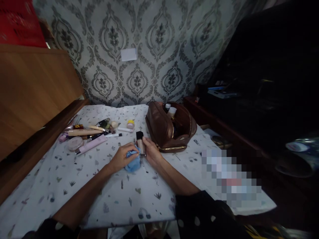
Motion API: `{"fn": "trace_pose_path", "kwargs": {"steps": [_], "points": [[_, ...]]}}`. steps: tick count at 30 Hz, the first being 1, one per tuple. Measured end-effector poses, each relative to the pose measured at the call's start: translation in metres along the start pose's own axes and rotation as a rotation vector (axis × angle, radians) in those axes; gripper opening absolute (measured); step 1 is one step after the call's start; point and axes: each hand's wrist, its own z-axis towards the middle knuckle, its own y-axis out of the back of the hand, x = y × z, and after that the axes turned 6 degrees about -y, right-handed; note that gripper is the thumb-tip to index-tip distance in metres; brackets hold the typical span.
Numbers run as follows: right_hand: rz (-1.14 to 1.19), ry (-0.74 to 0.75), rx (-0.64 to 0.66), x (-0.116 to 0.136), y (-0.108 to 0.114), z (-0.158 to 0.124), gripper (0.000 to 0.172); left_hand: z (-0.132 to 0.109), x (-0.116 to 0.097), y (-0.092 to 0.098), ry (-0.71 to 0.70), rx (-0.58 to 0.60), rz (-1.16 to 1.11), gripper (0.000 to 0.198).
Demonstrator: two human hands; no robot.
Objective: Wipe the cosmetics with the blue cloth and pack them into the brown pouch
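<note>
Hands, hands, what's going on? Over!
Right hand holding capped bottle. Left hand gripping cloth beside it. Open bag just beyond, not in the way.

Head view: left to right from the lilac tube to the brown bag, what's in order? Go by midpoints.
Lilac tube → left hand → blue cloth → black-capped bottle → right hand → brown bag.
</note>
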Motion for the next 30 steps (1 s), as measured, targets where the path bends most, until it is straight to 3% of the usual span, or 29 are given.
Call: {"fn": "trace_pose_path", "kwargs": {"steps": [8,15,19,22,30], "points": [[-0.233,0.001,0.131,-0.001,-0.014,-0.022,0.042,0.004,-0.001,0.012,0.047,-0.361,0.203,0.010],[-0.224,-0.145,0.211,0.003,-0.014,-0.023,0.039,0.004,0.004,0.017,0.155,-0.462,0.146,0.013],[-0.075,-0.158,0.183,0.000,-0.013,-0.021,0.038,0.002,0.006,0.012,0.174,-0.463,0.076,0.015],[0.002,-0.138,0.141,-0.002,-0.011,-0.017,0.042,0.001,0.005,0.008,0.107,-0.434,0.091,0.017],[0.097,-0.085,0.107,0.003,0.000,-0.005,0.028,-0.004,-0.007,-0.008,-0.147,-0.064,0.091,0.013]]}}
